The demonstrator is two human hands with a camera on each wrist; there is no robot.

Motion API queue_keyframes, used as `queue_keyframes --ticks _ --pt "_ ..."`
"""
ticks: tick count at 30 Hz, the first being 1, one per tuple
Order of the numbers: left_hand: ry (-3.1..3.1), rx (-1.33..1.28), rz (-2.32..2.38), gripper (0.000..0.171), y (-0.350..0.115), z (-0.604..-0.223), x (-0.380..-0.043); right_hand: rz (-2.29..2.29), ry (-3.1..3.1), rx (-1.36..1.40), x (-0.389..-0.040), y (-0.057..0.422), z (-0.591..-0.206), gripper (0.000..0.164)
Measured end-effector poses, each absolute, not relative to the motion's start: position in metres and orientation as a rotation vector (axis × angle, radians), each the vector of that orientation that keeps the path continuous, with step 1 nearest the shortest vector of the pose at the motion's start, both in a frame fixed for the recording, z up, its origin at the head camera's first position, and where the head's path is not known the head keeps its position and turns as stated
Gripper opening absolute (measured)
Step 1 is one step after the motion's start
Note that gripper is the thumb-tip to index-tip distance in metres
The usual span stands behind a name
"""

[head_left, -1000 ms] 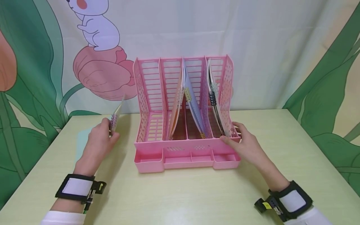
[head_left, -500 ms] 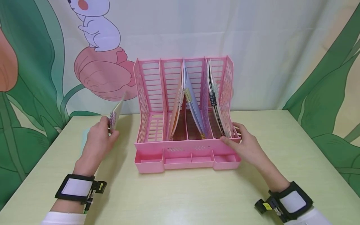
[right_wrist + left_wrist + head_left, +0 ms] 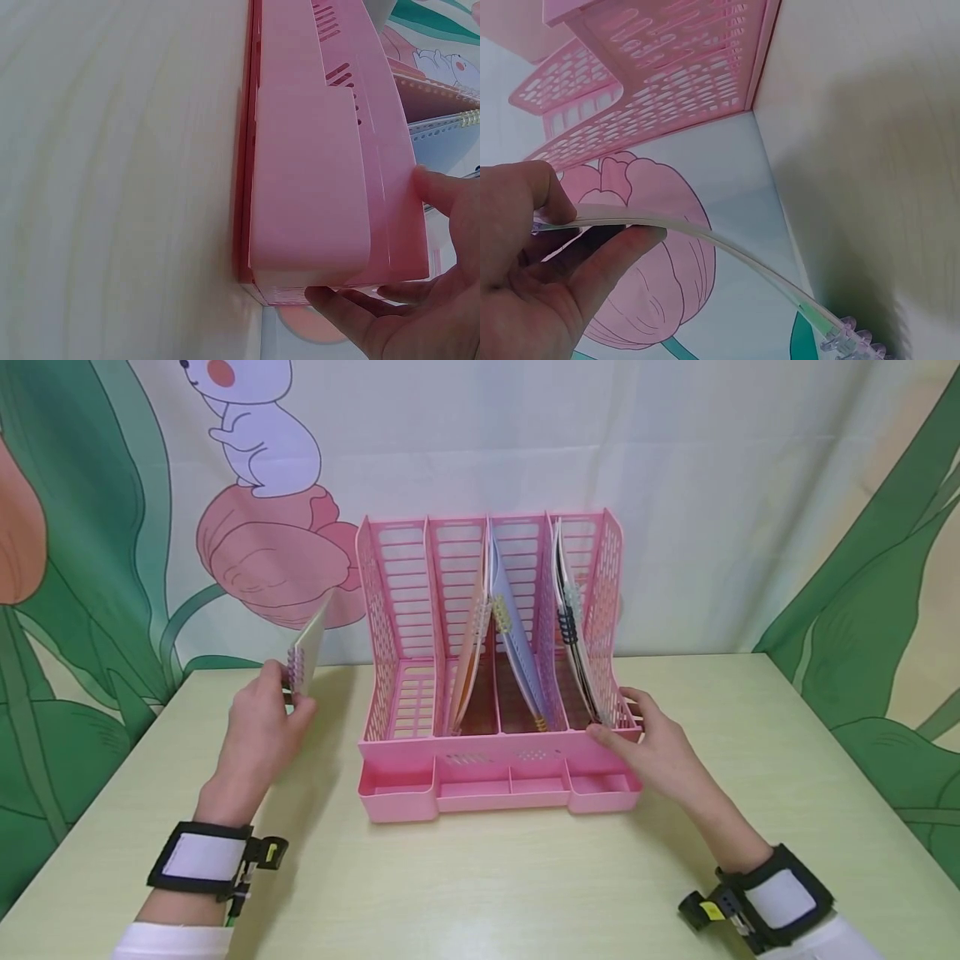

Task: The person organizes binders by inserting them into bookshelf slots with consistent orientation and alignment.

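Observation:
My left hand (image 3: 258, 731), left of the rack, pinches a thin spiral notebook (image 3: 309, 647) between thumb and fingers. The notebook stands on edge, its pale purple coil toward me; in the left wrist view its pages (image 3: 727, 244) bend in a curve. A pink desk file rack (image 3: 468, 745) stands in the middle of the table. My right hand (image 3: 660, 743) grips its front right corner, thumb on the front edge and fingers round the side. Inside the rack lean an orange notebook (image 3: 470, 652), a blue notebook (image 3: 519, 652) and black-coiled notebooks (image 3: 576, 647) at the right.
The rack's leftmost slot (image 3: 412, 693) holds no notebook. Shallow trays (image 3: 397, 781) run along its front. Behind the pale table (image 3: 480, 885) hangs a printed curtain (image 3: 690, 527) with plants and an animal figure.
The left hand has risen slightly and turned the notebook, so more of its face and coil show. A pale blue patch behind that hand has gone from view. The right hand has stayed put.

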State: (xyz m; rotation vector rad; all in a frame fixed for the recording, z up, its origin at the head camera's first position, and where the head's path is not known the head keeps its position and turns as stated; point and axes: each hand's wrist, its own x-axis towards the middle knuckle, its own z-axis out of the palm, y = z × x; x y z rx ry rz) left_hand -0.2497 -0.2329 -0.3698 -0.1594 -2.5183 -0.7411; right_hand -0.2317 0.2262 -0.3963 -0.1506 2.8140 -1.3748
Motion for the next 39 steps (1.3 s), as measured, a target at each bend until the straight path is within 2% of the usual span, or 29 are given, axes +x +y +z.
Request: queue_keyframes --ticks 20,39 --pt "-2.528 -0.081 -0.82 0.032 -0.235 -0.352 -0.247 -1.372 2.811 -0.139 -0.23 0.226 -0.395 0.09" --pt "-2.462 -0.058 -0.86 0.029 -0.23 -0.345 -0.245 -1.37 2.808 -0.127 -0.231 0.226 -0.394 0.09"
